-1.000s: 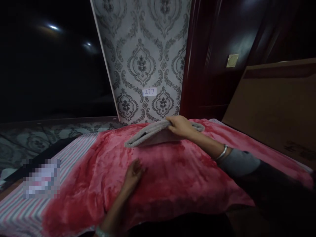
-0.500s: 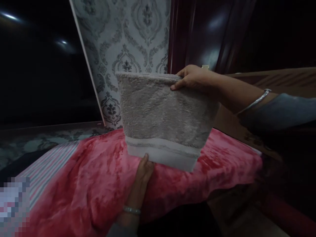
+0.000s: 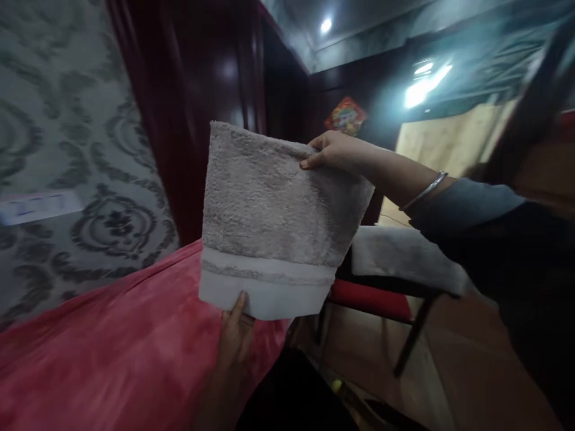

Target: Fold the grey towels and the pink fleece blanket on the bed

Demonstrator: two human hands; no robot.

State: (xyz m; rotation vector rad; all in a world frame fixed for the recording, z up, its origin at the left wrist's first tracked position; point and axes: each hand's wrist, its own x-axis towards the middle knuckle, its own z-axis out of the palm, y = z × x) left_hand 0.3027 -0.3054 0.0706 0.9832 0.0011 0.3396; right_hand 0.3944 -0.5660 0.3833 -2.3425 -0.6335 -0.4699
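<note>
A folded grey towel [image 3: 274,221] with a pale band along its bottom hangs upright in the air before me. My right hand [image 3: 330,152] pinches its top right edge, fingers closed over the fold. My left hand [image 3: 233,335] reaches up from below and grips the bottom edge near the left corner, thumb on the front of the pale band. Under the towel and to the left lies a red plush blanket [image 3: 112,353] on the bed.
A chair with a red seat [image 3: 372,299] and a grey cloth [image 3: 404,257] draped over it stands at the right on a brown floor. Patterned wallpaper [image 3: 67,179] fills the left, with dark red wood panelling [image 3: 202,90] behind the towel.
My view has swung to the right, bringing the chair and ceiling lights into sight. Both hands still hold the towel upright; a second ago it was lying folded on the blanket.
</note>
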